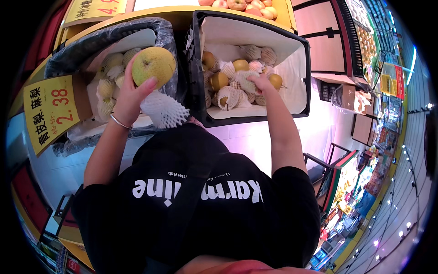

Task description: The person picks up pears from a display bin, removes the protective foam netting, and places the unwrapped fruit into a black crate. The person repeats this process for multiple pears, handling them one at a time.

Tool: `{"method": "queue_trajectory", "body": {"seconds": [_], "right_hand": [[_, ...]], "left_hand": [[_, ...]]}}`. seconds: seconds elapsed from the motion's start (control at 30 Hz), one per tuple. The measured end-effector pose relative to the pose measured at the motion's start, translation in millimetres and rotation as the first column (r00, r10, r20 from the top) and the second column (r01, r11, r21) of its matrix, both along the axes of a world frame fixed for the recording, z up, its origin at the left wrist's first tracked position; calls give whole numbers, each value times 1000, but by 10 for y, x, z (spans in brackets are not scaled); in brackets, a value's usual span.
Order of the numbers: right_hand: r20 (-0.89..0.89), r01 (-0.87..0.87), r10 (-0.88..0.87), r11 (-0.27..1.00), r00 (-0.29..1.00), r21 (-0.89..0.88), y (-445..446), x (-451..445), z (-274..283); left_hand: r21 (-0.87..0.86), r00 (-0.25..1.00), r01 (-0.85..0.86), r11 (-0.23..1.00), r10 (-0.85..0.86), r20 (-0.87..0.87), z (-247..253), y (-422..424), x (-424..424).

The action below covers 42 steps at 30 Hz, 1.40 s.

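Raised over the left crate, my left hand (131, 94) grips a large yellow-green pear (154, 66). A white foam net sleeve (164, 109) hangs just below the fruit, against the palm side of that hand. My right hand (261, 84) reaches into the right crate (251, 118), its fingers closed on a pale foam net (247, 80). Whether fruit is inside that net cannot be told. Around it lie several brown pears (219, 81), some bare and some in foam nets. More netted pears (106, 87) sit in the left crate (160, 25), partly hidden by my left hand.
A yellow price sign (51, 113) stands at the left crate's near side. Apples (236, 4) lie on the display behind the crates. Pale floor tiles (239, 137) show between the right crate and my body. Further stands (342, 181) line the right side.
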State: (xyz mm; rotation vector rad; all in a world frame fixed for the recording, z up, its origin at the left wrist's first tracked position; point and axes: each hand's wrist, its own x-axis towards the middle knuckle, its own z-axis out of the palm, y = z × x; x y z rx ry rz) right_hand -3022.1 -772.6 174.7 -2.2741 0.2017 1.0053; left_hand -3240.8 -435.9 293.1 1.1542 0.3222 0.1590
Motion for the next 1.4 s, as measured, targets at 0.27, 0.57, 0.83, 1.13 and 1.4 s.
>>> {"method": "queue_trajectory", "body": {"seconds": [0.27, 0.57, 0.83, 1.13, 1.4], "right_hand": [[97, -348, 409, 860, 907, -375, 93, -17, -661], [381, -238, -78, 661, 921, 711, 1088, -827, 872], [600, -570, 148, 552, 786, 609, 1236, -1165, 1562], [-593, 650, 305, -135, 745, 748, 1167, -1138, 1423], [-633, 706, 371, -98, 680, 701, 1390, -1298, 1428]], "left_hand": [[-100, 996, 53, 994, -60, -70, -35, -179, -22], [404, 960, 191, 894, -257, 114, 220, -425, 131], [251, 929, 301, 920, -343, 142, 264, -545, 247], [-312, 984, -173, 934, 177, -15, -65, 22, 272], [-382, 995, 26, 924, 11, 96, 18, -257, 152]]}}
